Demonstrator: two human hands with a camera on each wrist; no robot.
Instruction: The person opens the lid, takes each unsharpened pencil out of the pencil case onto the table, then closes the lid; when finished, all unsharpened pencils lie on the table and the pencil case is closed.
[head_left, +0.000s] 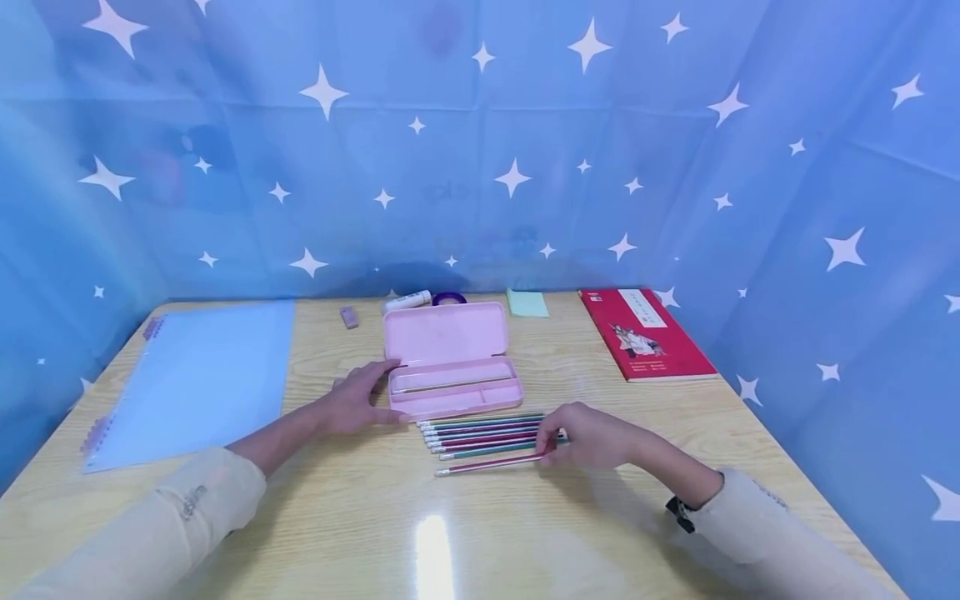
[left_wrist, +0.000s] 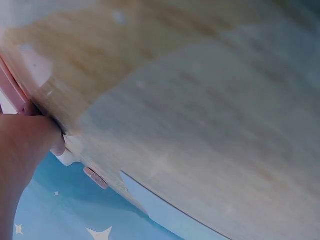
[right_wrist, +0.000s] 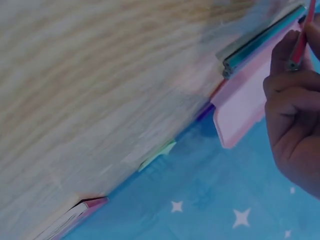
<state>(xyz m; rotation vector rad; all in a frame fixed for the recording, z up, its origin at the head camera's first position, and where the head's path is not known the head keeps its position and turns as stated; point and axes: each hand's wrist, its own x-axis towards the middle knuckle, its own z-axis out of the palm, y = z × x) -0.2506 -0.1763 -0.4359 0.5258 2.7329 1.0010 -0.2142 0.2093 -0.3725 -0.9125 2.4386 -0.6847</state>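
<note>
Mid-tabletop, the left hand lies flat with straight fingers against the open pink case. The right hand pinches a red pencil nearest the front edge; the right wrist view alone shows curled fingers clasping it.

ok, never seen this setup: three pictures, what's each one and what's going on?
No machine: a person with bare hands. The wide picture comes from a head camera; the two tilted ones from wrist cameras. On the pale wooden table lies an open pink plastic pencil case, a row of coloured pencils, a light blue spiral notebook and a red book. The left hand rests against the case's left end. The right hand pinches the nearest red pencil.
</note>
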